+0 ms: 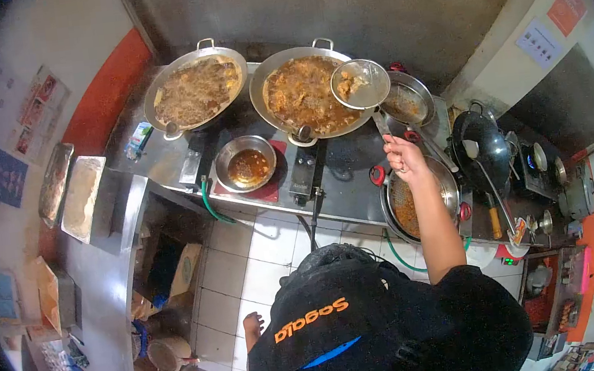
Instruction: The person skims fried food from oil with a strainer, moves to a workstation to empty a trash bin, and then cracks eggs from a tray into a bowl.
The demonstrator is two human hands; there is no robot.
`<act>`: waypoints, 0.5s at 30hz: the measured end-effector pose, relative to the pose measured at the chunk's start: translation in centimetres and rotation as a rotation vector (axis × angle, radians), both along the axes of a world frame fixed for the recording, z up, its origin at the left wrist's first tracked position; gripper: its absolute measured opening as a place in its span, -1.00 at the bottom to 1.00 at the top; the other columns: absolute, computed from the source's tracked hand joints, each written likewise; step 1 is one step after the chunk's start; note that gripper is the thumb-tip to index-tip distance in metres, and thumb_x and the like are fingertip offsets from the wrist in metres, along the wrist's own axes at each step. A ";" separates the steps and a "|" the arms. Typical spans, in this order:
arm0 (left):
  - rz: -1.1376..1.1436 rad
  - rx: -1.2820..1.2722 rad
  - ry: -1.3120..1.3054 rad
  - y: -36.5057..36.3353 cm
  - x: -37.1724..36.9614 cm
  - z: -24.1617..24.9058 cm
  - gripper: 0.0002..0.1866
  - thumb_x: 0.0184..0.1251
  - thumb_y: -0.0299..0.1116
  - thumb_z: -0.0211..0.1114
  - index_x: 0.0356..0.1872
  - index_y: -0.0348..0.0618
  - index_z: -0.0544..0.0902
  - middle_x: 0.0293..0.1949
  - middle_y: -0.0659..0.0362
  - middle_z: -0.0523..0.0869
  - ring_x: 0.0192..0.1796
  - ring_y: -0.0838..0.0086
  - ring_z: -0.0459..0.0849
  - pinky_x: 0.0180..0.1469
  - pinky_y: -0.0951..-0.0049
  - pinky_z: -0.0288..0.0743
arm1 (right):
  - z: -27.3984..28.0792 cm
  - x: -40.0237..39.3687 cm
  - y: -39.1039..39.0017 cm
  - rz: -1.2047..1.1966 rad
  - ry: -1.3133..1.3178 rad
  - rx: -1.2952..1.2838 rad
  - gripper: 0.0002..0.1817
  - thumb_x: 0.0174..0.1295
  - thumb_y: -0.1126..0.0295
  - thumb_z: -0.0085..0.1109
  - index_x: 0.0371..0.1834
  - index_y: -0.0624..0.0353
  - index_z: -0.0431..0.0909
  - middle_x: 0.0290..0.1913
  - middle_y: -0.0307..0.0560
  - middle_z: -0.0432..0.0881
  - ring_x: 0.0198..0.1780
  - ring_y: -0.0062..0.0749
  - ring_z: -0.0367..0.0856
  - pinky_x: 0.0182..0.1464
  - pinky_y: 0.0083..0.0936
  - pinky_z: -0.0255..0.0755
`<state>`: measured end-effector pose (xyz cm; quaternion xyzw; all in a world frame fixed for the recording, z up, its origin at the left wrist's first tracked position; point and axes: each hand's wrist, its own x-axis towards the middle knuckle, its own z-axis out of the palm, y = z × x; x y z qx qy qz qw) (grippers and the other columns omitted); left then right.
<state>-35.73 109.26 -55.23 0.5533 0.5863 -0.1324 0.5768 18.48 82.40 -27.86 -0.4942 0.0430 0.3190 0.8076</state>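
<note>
A long, dark metal surface (pixel 353 194) runs across the middle of the frame, crowded with cookware. Two broad pans of bubbling brown food, one at upper left (pixel 241 74) and a center wok (pixel 269 123), stand along its far side, their supports hidden beneath. Nearer the front edge, a steel bowl (pixel 224 166) of brown liquid sits over a flat red panel (pixel 268 192), between a small packet (pixel 138 140) at left and a black control box (pixel 303 177). Right of center rest two steel pans (pixel 447 187), the nearer one with red handles.
</note>
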 end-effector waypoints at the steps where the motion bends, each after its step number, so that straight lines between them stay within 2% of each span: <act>1: -0.003 0.005 0.000 0.2 -0.4 -1.2 -0.69 0.21 -0.27 -0.03 -0.06 -0.14 0.44 -0.26 0.11 0.58 -0.30 0.27 0.56 -0.30 0.18 0.35 | -0.3 0.1 -0.1 0.005 -0.007 0.004 -0.66 0.07 0.59 -0.08 -0.03 0.23 0.24 -0.50 -0.18 0.38 -0.74 -0.72 0.15 -0.79 -0.79 0.01; 3: 0.191 -0.115 -0.008 0.4 -1.3 -3.6 -0.68 0.21 -0.26 0.00 -0.05 -0.14 0.43 -0.25 0.11 0.58 -0.29 0.27 0.56 -0.30 0.18 0.35 | -0.8 0.0 -0.2 0.007 -0.005 0.007 -0.66 0.08 0.58 -0.08 -0.02 0.23 0.24 -0.50 -0.18 0.38 -0.74 -0.71 0.15 -0.80 -0.79 0.01; 4: 0.256 -0.192 -0.105 0.5 -1.7 -3.2 -0.68 0.21 -0.27 0.01 -0.04 -0.15 0.42 -0.24 0.10 0.59 -0.29 0.26 0.57 -0.31 0.19 0.35 | -0.9 -0.1 -0.2 0.014 -0.003 0.005 -0.66 0.09 0.57 -0.09 -0.02 0.23 0.25 -0.50 -0.18 0.38 -0.74 -0.71 0.16 -0.80 -0.79 0.00; 7: 0.231 -0.150 -0.005 0.2 -2.8 -7.8 -0.69 0.21 -0.28 0.00 -0.04 -0.14 0.42 -0.24 0.10 0.59 -0.28 0.25 0.57 -0.31 0.20 0.34 | -1.0 -0.8 0.0 0.004 0.003 0.042 -0.66 0.10 0.57 -0.09 -0.01 0.22 0.26 -0.50 -0.19 0.38 -0.74 -0.72 0.16 -0.80 -0.80 -0.01; 8: 0.061 -0.076 0.007 -0.2 -0.4 -0.9 -0.68 0.22 -0.29 -0.01 -0.02 -0.14 0.41 -0.23 0.09 0.58 -0.27 0.25 0.57 -0.35 0.21 0.34 | -1.2 -0.8 0.0 0.004 0.005 0.044 -0.66 0.10 0.57 -0.09 -0.01 0.22 0.26 -0.50 -0.19 0.38 -0.74 -0.72 0.16 -0.80 -0.80 -0.01; 9: 0.060 -0.073 0.008 -0.2 -0.8 -1.2 -0.68 0.22 -0.29 -0.01 -0.02 -0.14 0.41 -0.23 0.09 0.58 -0.27 0.25 0.57 -0.35 0.21 0.34 | -1.4 -0.8 0.0 -0.004 0.008 0.052 -0.66 0.10 0.57 -0.10 0.00 0.22 0.26 -0.49 -0.19 0.38 -0.74 -0.72 0.15 -0.80 -0.80 -0.02; 11: -0.149 0.010 -0.098 -0.3 -2.3 -2.7 -0.66 0.23 -0.29 -0.02 0.01 -0.16 0.40 -0.22 0.08 0.57 -0.26 0.22 0.57 -0.41 0.20 0.35 | -1.6 -0.9 -0.1 -0.013 0.011 0.062 -0.65 0.10 0.57 -0.10 0.00 0.21 0.26 -0.49 -0.19 0.38 -0.74 -0.72 0.15 -0.81 -0.80 -0.02; 12: -0.151 0.012 -0.097 -0.3 -2.8 -4.6 -0.66 0.23 -0.29 -0.02 0.01 -0.16 0.40 -0.22 0.08 0.57 -0.26 0.22 0.57 -0.41 0.20 0.35 | -1.7 -1.0 -0.3 -0.014 0.009 0.065 -0.64 0.10 0.57 -0.10 0.01 0.21 0.25 -0.49 -0.19 0.38 -0.75 -0.72 0.15 -0.81 -0.79 -0.02; 14: 0.253 -0.211 0.006 -0.1 -3.8 -9.5 -0.65 0.24 -0.29 -0.03 0.02 -0.18 0.39 -0.20 0.05 0.56 -0.24 0.17 0.57 -0.45 0.19 0.35 | -1.8 -1.1 -0.4 -0.017 0.005 0.069 -0.64 0.10 0.57 -0.10 0.02 0.21 0.24 -0.49 -0.19 0.38 -0.75 -0.72 0.15 -0.81 -0.79 -0.02; 15: 0.252 -0.210 0.005 -0.2 -4.1 -9.6 -0.65 0.24 -0.29 -0.03 0.02 -0.18 0.39 -0.20 0.05 0.56 -0.24 0.17 0.57 -0.45 0.19 0.35 | -1.8 -1.2 -0.5 -0.018 -0.004 0.059 -0.63 0.11 0.57 -0.10 0.03 0.20 0.23 -0.49 -0.19 0.37 -0.76 -0.72 0.15 -0.81 -0.79 -0.02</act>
